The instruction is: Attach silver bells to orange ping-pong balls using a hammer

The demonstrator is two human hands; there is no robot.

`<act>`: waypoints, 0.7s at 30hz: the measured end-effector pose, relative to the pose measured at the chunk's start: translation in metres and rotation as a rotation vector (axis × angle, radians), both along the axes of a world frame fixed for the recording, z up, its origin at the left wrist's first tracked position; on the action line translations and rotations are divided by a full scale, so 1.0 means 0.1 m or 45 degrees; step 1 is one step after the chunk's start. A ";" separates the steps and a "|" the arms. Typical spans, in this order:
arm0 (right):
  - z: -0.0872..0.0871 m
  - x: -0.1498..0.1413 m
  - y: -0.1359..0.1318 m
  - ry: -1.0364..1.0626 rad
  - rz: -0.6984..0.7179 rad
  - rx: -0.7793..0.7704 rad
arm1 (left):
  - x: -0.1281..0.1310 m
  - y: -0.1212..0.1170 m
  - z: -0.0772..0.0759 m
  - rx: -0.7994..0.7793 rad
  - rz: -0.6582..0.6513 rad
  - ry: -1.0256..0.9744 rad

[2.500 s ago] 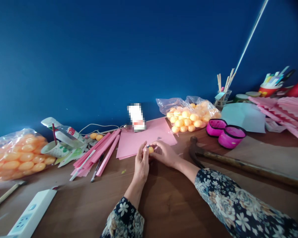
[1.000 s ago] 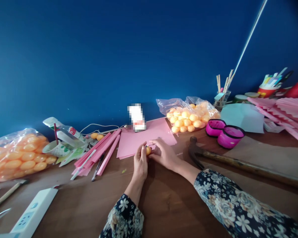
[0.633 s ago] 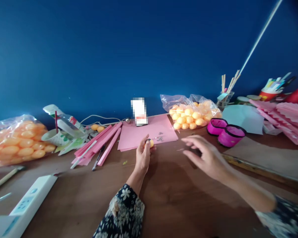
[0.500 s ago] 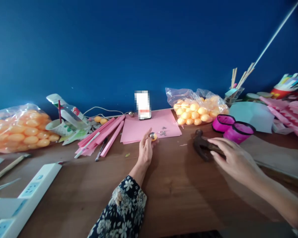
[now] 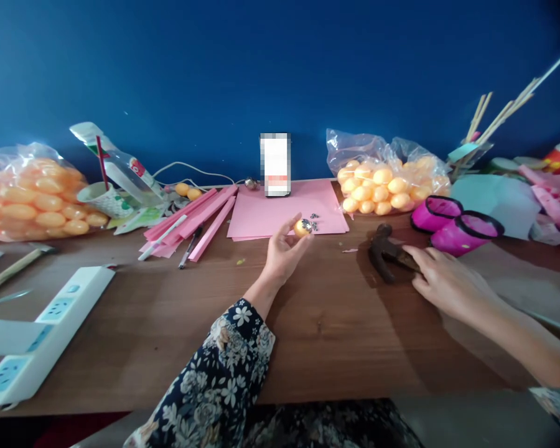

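Slightly parted, left fingers [image 5: 287, 229] hold a ball [image 5: 302, 228], right fingers [image 5: 417, 256] a hammer [image 5: 388, 250].

The left hand [image 5: 284, 254] pinches a ball [image 5: 302, 228] at the near edge of the pink paper [image 5: 256, 218], and the right hand [image 5: 448, 280] grips a hammer [image 5: 383, 254] to the paper's right. A phone [image 5: 276, 163] stands upright at the paper's back edge.

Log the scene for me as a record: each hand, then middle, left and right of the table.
Left hand: holds a small orange ball with a shiny metal part
Right hand: on the hammer, at its handle near the head
Middle: pink sheets, metal bits on them
Left: pink strips, power strip
Right: magenta bands
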State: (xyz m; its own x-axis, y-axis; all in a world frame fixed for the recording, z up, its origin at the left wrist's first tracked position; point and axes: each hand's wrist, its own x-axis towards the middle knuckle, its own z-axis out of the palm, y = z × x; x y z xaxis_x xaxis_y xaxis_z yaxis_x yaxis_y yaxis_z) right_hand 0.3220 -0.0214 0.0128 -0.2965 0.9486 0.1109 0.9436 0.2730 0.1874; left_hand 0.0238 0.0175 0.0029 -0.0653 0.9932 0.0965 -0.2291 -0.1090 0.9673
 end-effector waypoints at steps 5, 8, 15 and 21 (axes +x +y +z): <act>0.10 -0.12 -0.09 0.303 0.037 -0.195 | 0.01 0.02 -0.01 -0.019 -0.075 -0.074; 0.28 -0.29 -0.23 0.699 -0.051 -0.411 | 0.02 0.01 -0.01 -0.068 -0.163 -0.136; 0.73 -0.83 -0.55 1.448 -0.147 -0.773 | 0.01 -0.06 0.02 -0.119 -0.442 -0.123; 0.77 -1.03 -0.61 1.413 -0.098 -0.621 | 0.01 -0.07 0.06 -0.073 -0.441 -0.023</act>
State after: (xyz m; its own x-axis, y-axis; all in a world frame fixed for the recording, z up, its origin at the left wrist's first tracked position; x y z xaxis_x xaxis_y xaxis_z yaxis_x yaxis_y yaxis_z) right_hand 0.2191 -0.0820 0.0899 -0.2079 0.9725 -0.1049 0.5424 0.0254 -0.8397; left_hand 0.0245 0.0101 0.0089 0.2755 0.9604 0.0417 -0.2600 0.0327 0.9651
